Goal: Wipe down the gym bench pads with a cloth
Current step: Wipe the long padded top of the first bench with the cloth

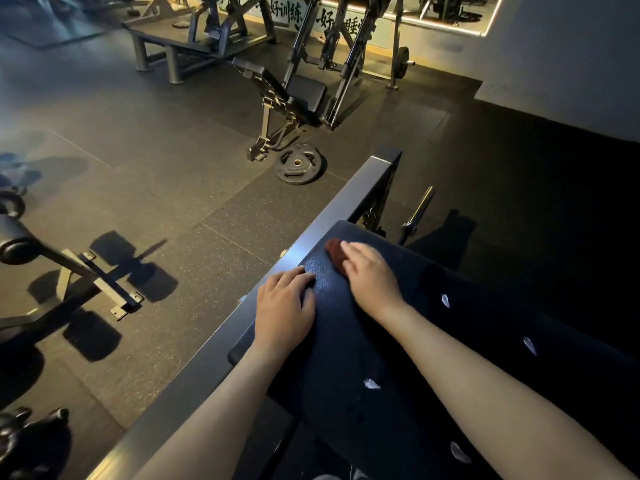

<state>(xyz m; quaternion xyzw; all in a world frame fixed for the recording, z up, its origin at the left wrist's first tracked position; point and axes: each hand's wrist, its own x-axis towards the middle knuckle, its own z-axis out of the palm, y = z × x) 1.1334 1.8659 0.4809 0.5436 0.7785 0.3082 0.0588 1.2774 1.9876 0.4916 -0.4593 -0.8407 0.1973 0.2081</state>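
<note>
- We see a dim gym, its warm light strip (pixel 446 20) glowing far beyond the bench pad (pixel 346 341).
- Hard shadows fall left of that pad.
- Right of it, blackness.
- Edges bend and blur.

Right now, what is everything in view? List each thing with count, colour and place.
bench pad: one, black, under both hands
cloth: one, dark red, on the pad's far end under the right hand
metal beam: one, grey, along the pad's left edge
weight plate: one, black, flat on the floor ahead
barbell: one, end visible, right of the beam
incline bench: one, black, beyond the plate
left hand: flat on the pad's left edge
right hand: pressing the cloth
</note>
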